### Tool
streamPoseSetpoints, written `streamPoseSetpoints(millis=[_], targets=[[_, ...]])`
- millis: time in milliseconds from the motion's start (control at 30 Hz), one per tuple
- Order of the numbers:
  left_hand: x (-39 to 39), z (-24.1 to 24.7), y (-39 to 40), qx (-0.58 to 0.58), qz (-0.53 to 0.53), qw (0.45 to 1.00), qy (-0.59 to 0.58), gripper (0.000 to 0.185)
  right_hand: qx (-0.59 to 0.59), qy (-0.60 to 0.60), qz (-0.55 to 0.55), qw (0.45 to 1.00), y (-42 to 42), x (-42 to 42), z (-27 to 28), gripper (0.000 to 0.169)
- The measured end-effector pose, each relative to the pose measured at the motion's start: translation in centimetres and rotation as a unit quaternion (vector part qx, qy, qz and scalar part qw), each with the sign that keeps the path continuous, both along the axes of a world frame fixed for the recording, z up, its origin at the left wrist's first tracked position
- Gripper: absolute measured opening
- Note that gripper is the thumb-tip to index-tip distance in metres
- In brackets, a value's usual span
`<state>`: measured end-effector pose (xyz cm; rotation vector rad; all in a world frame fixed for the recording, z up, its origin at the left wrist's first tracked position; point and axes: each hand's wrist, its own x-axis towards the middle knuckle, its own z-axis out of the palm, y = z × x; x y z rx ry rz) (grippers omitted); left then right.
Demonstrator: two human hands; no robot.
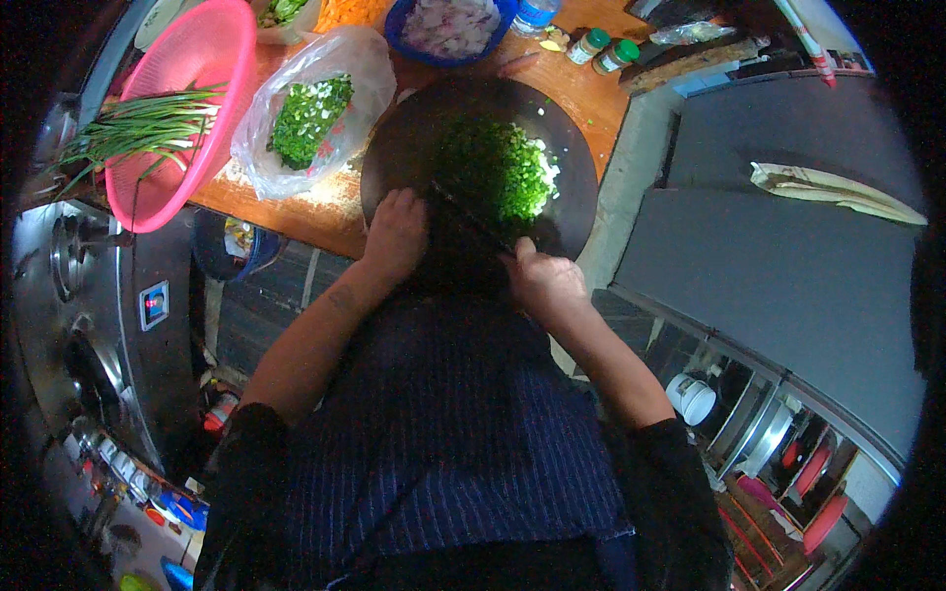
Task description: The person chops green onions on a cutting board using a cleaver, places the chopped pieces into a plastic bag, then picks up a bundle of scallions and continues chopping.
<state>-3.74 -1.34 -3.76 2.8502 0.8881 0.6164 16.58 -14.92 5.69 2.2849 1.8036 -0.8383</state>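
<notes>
A round dark cutting board (573, 214) lies before me on the wooden table. On its right half is a heap of chopped green onions (523, 177), the greens towards the middle and whiter bits at the right. My right hand (550, 277) grips the handle of a knife (473, 219) at the board's near edge. Its dark blade slants up and left, mostly lost in shadow. My left hand (399, 225) rests at the board's near-left edge, fingers bent and close together. Whether anything is under the left fingers is hidden in shadow.
Left of the board, a plastic bag (259, 159) holds chopped green onions. Farther left, a pink basket (240, 96) carries whole green onions (155, 125). Behind the board stand a blue bowl (395, 37) of pale pieces and two green-capped jars (589, 46). A grey counter (768, 244) is at right.
</notes>
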Motion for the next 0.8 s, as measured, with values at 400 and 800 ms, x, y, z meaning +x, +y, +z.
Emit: streamPoseSetpoints(millis=[400,800], targets=[[-2.1,-0.8,-0.3,-0.149,0.056,0.971,0.175,0.007,-0.022,0.004,-0.015,1.000,0.4,-0.2,0.3,0.033],[-1.6,-1.8,-0.6,-0.106,0.047,0.990,0.080,0.008,-0.039,-0.007,-0.014,0.999,1.1,-0.4,0.3,0.032]])
